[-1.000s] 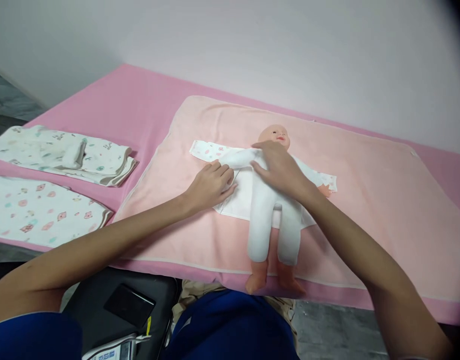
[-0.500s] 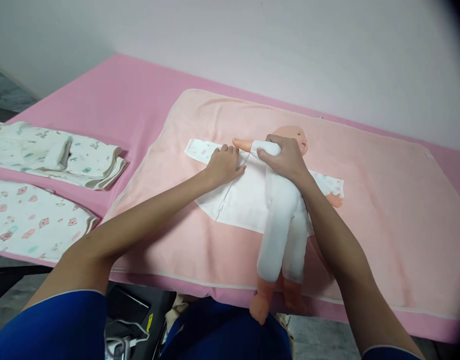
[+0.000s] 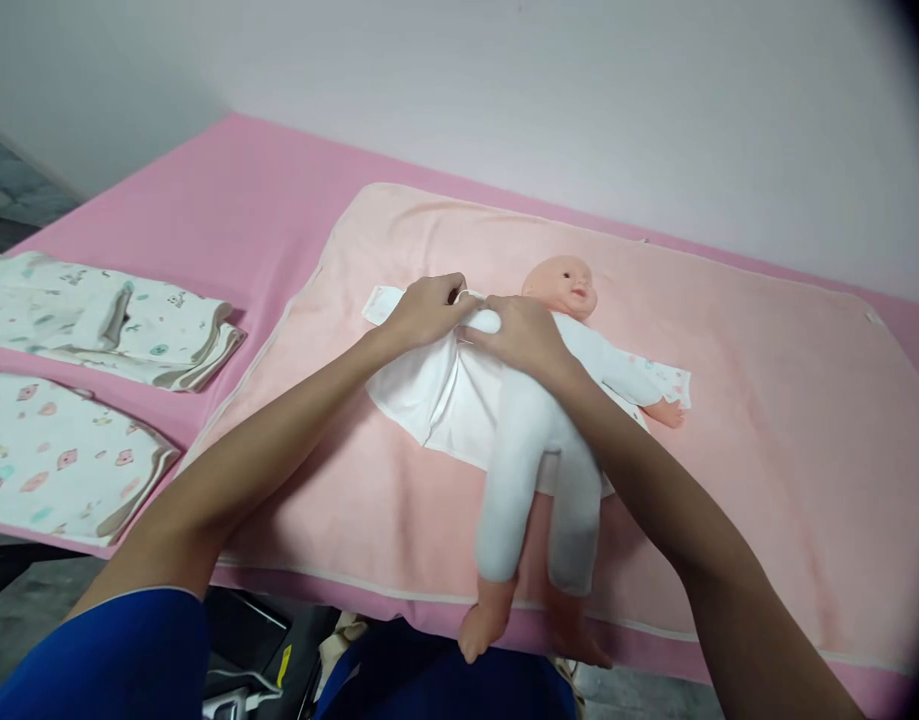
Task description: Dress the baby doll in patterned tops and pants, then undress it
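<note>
A baby doll (image 3: 523,430) with a white cloth body lies on a spread white baby shirt (image 3: 406,400), its feet over the table's front edge. My right hand (image 3: 526,335) is closed round the doll's arm on the left side of the picture. Fingers bunched, my left hand (image 3: 429,312) pinches the shirt's cloth at the end of that arm. The doll's hand there is hidden by the cloth and my fingers. At the right, the other arm lies over a patterned sleeve end (image 3: 665,375), with the doll's hand beside it.
A pale peach blanket (image 3: 729,480) lies under the doll on a pink table (image 3: 204,190). Two folded patterned cloths (image 3: 61,450) are stacked apart at the left. A white wall (image 3: 504,120) stands behind. Below the front edge are a black case and a metal item.
The doll's arm has come down and left to the shirt, its hand now covered. My left hand has gone from lying on the shirt to pinching it. The doll's head shows more fully.
</note>
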Tool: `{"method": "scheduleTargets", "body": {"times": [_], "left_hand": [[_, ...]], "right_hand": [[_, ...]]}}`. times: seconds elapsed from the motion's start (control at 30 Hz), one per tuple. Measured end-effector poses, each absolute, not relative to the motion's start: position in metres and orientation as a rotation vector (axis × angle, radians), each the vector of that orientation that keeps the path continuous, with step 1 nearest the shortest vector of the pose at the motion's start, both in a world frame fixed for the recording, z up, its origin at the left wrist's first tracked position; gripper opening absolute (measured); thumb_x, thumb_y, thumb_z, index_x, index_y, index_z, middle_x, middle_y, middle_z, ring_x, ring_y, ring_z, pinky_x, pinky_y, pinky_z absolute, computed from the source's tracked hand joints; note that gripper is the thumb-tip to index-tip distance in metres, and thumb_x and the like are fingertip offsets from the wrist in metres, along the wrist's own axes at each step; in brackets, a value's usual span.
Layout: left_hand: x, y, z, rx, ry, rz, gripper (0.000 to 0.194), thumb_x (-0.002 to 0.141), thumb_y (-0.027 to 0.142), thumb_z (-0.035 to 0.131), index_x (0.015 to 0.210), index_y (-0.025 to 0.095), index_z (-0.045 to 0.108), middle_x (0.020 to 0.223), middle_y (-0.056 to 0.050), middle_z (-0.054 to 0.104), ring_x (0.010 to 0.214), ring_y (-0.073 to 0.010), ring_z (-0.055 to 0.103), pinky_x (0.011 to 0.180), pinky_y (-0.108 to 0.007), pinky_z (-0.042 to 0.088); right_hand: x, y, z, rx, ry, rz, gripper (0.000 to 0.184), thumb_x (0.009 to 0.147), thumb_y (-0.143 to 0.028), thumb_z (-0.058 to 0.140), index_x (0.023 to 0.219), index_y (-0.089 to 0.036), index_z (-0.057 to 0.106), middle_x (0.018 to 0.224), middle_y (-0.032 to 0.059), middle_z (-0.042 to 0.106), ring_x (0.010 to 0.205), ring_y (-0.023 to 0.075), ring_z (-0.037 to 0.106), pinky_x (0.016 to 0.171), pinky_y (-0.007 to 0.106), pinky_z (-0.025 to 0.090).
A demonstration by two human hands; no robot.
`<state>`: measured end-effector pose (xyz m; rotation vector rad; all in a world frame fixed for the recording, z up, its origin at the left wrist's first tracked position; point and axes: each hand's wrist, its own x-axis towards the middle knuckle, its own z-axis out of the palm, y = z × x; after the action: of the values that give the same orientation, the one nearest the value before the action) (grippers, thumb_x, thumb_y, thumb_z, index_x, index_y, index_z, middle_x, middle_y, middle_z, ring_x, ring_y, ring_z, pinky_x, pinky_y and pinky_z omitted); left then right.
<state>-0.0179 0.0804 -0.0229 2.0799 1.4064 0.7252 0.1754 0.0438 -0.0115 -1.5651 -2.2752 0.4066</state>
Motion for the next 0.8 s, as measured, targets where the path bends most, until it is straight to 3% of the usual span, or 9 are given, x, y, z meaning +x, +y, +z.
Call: {"method": "scheduleTargets", "body": {"times": [0.13, 0.27, 0.37, 0.53, 0.6, 0.7, 0.8], "left_hand": [[-0.006, 0.073, -0.021, 2.242, 1.429, 0.768, 0.027, 0.097, 0.034, 0.054, 0.076, 0.024, 0.041, 0.073, -0.003, 0.061, 0.067, -0.0196, 0.051, 0.068, -0.038, 0.035], [-0.003, 0.07, -0.023, 2.241, 1.464, 0.728, 0.024, 0.1, 0.034, 0.051, 0.079, 0.024, 0.047, 0.076, -0.005, 0.066, 0.068, -0.0214, 0.055, 0.065, -0.038, 0.036], [0.005, 0.069, -0.02, 2.263, 1.481, 0.702, 0.021, 0.101, 0.032, 0.049, 0.083, 0.023, 0.055, 0.078, -0.006, 0.069, 0.069, -0.0223, 0.057, 0.064, -0.038, 0.036], [0.039, 0.065, -0.011, 2.361, 1.484, 0.634, 0.021, 0.104, 0.029, 0.048, 0.092, 0.021, 0.062, 0.089, -0.01, 0.074, 0.076, -0.0261, 0.064, 0.069, -0.04, 0.039], [0.053, 0.062, -0.007, 2.45, 1.489, 0.592, 0.019, 0.103, 0.027, 0.049, 0.098, 0.019, 0.065, 0.096, -0.014, 0.076, 0.085, -0.0303, 0.067, 0.074, -0.042, 0.043], [0.07, 0.053, 0.002, 2.642, 1.497, 0.599, 0.021, 0.102, 0.025, 0.052, 0.112, 0.015, 0.067, 0.115, -0.021, 0.075, 0.114, -0.0407, 0.067, 0.093, -0.051, 0.049], [0.099, 0.043, 0.01, 2.8, 1.27, 0.659, 0.03, 0.104, 0.033, 0.056, 0.126, 0.015, 0.065, 0.137, -0.024, 0.068, 0.137, -0.0453, 0.056, 0.111, -0.058, 0.044]], "right_hand": [[0.169, 0.041, -0.013, -1.505, -2.369, 0.334, 0.032, 0.108, -0.037, 0.058, 0.126, -0.017, 0.075, 0.126, 0.0162, 0.08, 0.116, 0.0348, 0.07, 0.101, 0.045, 0.049], [0.233, 0.002, -0.004, -1.406, -2.192, 0.152, 0.039, 0.113, -0.032, 0.044, 0.138, -0.02, 0.072, 0.144, 0.0151, 0.075, 0.136, 0.0351, 0.064, 0.121, 0.053, 0.044], [0.303, -0.023, -0.014, -1.54, -2.104, 0.087, 0.041, 0.108, -0.034, 0.048, 0.142, -0.023, 0.07, 0.144, 0.0157, 0.074, 0.135, 0.0378, 0.064, 0.121, 0.058, 0.045], [0.356, -0.022, -0.051, -1.665, -2.099, 0.248, 0.05, 0.106, -0.042, 0.052, 0.148, -0.02, 0.066, 0.139, 0.0179, 0.074, 0.126, 0.0373, 0.066, 0.114, 0.058, 0.051], [0.354, -0.023, -0.058, -1.667, -2.053, 0.102, 0.047, 0.107, -0.045, 0.052, 0.143, -0.021, 0.069, 0.135, 0.0184, 0.071, 0.125, 0.0376, 0.062, 0.111, 0.057, 0.051], [0.345, -0.04, -0.062, -1.726, -1.925, -0.194, 0.033, 0.106, -0.049, 0.056, 0.114, -0.021, 0.072, 0.118, 0.0182, 0.068, 0.115, 0.0388, 0.059, 0.102, 0.055, 0.051], [0.337, -0.062, -0.069, -1.758, -2.065, -0.055, 0.02, 0.104, -0.034, 0.052, 0.086, -0.025, 0.057, 0.089, 0.0113, 0.065, 0.09, 0.0319, 0.059, 0.08, 0.044, 0.046]]}}
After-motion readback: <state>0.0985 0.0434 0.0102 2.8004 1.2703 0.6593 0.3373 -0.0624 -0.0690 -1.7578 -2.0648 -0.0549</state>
